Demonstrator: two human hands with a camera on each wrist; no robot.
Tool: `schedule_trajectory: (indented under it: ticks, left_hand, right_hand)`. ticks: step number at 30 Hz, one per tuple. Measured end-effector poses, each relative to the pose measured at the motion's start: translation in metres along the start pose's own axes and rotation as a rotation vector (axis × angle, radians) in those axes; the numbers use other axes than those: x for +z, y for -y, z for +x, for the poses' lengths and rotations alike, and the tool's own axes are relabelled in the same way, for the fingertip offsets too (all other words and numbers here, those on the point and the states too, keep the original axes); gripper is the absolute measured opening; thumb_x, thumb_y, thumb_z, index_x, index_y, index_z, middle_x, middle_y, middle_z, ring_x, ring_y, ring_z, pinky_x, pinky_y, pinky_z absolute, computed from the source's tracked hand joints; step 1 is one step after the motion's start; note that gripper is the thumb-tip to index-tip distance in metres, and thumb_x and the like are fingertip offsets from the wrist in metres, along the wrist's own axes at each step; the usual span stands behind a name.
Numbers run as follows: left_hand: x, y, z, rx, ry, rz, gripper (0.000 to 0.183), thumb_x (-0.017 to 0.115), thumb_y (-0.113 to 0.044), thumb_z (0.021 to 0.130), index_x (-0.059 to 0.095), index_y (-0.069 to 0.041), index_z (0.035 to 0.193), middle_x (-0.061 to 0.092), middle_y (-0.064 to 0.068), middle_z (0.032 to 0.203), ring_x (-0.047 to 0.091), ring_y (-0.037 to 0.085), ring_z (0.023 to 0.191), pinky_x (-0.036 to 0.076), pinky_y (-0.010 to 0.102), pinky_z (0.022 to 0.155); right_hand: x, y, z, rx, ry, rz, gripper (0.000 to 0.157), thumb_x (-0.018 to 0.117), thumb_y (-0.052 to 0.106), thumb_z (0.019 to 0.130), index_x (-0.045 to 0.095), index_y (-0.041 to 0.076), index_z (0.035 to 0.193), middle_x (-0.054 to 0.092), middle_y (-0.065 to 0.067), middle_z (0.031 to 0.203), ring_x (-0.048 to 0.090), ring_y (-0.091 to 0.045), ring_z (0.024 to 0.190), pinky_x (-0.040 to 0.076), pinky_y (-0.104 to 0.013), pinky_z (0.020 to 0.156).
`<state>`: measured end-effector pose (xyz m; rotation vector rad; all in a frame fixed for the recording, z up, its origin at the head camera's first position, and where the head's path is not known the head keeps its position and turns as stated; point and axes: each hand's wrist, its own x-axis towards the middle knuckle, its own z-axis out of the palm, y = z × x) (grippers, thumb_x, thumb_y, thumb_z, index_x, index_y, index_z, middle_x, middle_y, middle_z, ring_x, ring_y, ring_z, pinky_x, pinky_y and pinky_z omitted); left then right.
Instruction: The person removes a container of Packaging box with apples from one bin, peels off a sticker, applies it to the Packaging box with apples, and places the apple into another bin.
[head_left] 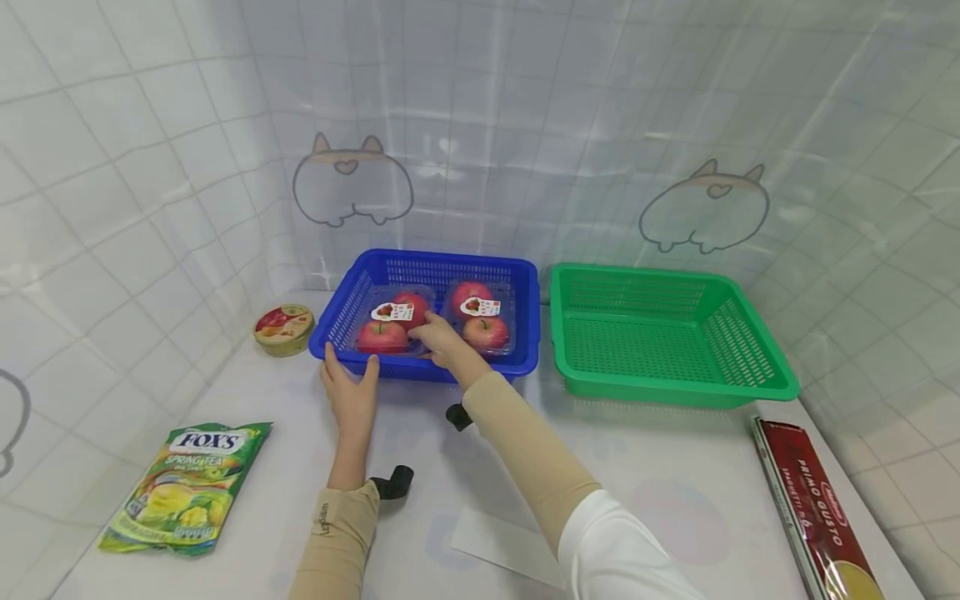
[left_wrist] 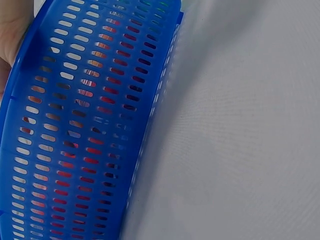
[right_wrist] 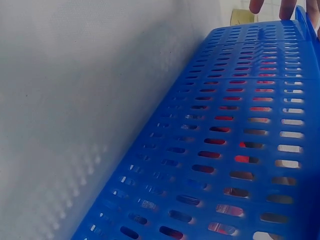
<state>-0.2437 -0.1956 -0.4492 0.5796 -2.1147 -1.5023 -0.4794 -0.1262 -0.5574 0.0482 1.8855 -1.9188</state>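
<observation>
Two clear packs of red apples lie side by side in a blue basket [head_left: 423,367], the left apple pack [head_left: 393,312] and the right apple pack [head_left: 483,317]. My right hand [head_left: 446,342] reaches over the near rim and grips the right side of the left pack, thumb and fingers bent at its edge. Part of that hand [left_wrist: 12,37] shows beyond the rim in the left wrist view. My left hand [head_left: 351,396] touches the basket's near left corner with spread fingers; its fingertips [right_wrist: 287,9] appear at the basket's end in the right wrist view.
Right of the blue basket stands a green basket [head_left: 675,390]. A round tin [head_left: 283,329] sits by the blue basket's left end. A green Fox's candy bag [head_left: 187,487] lies at front left, a red spaghetti box [head_left: 817,512] at front right. Tiled, plastic-covered walls enclose the table.
</observation>
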Motion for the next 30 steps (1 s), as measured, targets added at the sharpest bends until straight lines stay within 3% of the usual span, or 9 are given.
schedule_trajectory:
  ticks: [3,7,12,14,17,19,22,25,30]
  left_hand:
    - [0.001,0.001,0.000,0.010,-0.012,0.008,0.081,0.058,-0.032,0.088,0.007,-0.014,0.149,0.009,0.021,0.150,0.014,0.038,0.137,0.015,0.055,0.109]
    - [0.001,0.002,0.002,0.013,-0.019,0.025,0.082,0.059,-0.032,0.088,0.009,-0.014,0.149,0.010,0.022,0.150,0.015,0.039,0.137,0.016,0.055,0.108]
    - [0.002,0.003,0.004,0.000,-0.003,0.030,0.082,0.059,-0.035,0.088,0.008,-0.016,0.150,0.009,0.020,0.151,0.013,0.038,0.137,0.015,0.055,0.108]
    - [0.002,0.003,0.004,-0.005,-0.001,0.032,0.083,0.059,-0.035,0.088,0.007,-0.016,0.150,0.009,0.020,0.151,0.013,0.038,0.137,0.015,0.055,0.108]
    - [0.002,0.004,0.004,-0.010,-0.006,0.038,0.083,0.059,-0.035,0.087,0.008,-0.017,0.150,0.010,0.020,0.150,0.014,0.038,0.137,0.016,0.055,0.108]
    - [0.002,0.005,0.004,-0.019,-0.006,0.042,0.083,0.059,-0.035,0.087,0.008,-0.017,0.150,0.010,0.020,0.150,0.015,0.038,0.137,0.016,0.056,0.108]
    - [0.002,0.005,0.005,-0.029,-0.004,0.046,0.083,0.059,-0.037,0.087,0.008,-0.018,0.150,0.010,0.019,0.151,0.014,0.037,0.137,0.016,0.057,0.108]
    - [0.001,0.004,0.004,-0.028,0.001,0.055,0.084,0.059,-0.040,0.087,0.007,-0.019,0.150,0.008,0.019,0.151,0.014,0.038,0.137,0.016,0.057,0.107]
    - [0.000,0.002,0.003,0.022,-0.023,0.101,0.085,0.059,-0.041,0.087,0.007,-0.017,0.150,0.001,0.019,0.151,0.012,0.041,0.137,0.016,0.058,0.107]
  right_hand:
    - [-0.004,-0.014,0.023,0.008,-0.004,-0.001,0.082,0.077,0.025,0.070,0.035,0.034,0.140,0.034,0.004,0.144,0.034,-0.024,0.130,0.042,-0.062,0.078]
    - [-0.005,-0.006,0.009,0.027,-0.025,0.000,0.080,0.076,0.032,0.069,0.038,0.037,0.138,0.031,0.005,0.147,0.028,-0.024,0.134,0.035,-0.069,0.083]
    - [0.001,0.032,-0.058,0.036,-0.051,-0.028,0.071,0.061,0.019,0.081,0.031,0.025,0.145,0.025,-0.004,0.151,0.020,-0.031,0.137,0.020,-0.068,0.098]
    - [0.001,0.046,-0.085,0.037,-0.044,-0.026,0.065,0.061,0.016,0.082,0.037,0.024,0.142,0.029,-0.003,0.149,0.021,-0.031,0.137,0.019,-0.066,0.101]
    - [-0.004,0.056,-0.112,-0.007,0.000,-0.041,0.061,0.064,0.017,0.079,0.045,0.025,0.137,0.037,-0.001,0.143,0.031,-0.028,0.131,0.031,-0.060,0.095]
    - [-0.004,0.072,-0.144,-0.021,0.013,-0.073,0.058,0.064,0.016,0.080,0.047,0.026,0.135,0.041,0.001,0.141,0.035,-0.023,0.129,0.036,-0.054,0.094]
    - [-0.006,0.096,-0.192,-0.070,0.024,-0.120,0.058,0.058,0.011,0.084,0.044,0.021,0.139,0.040,-0.003,0.143,0.036,-0.025,0.129,0.039,-0.049,0.095]
    - [-0.012,0.115,-0.238,-0.125,0.044,-0.145,0.056,0.053,0.009,0.087,0.040,0.018,0.141,0.035,-0.007,0.146,0.034,-0.029,0.131,0.032,-0.049,0.103]
    - [-0.034,0.122,-0.292,-0.253,0.102,-0.178,0.056,0.053,0.011,0.090,0.037,0.021,0.143,0.025,-0.008,0.151,0.023,-0.031,0.137,0.023,-0.051,0.108]
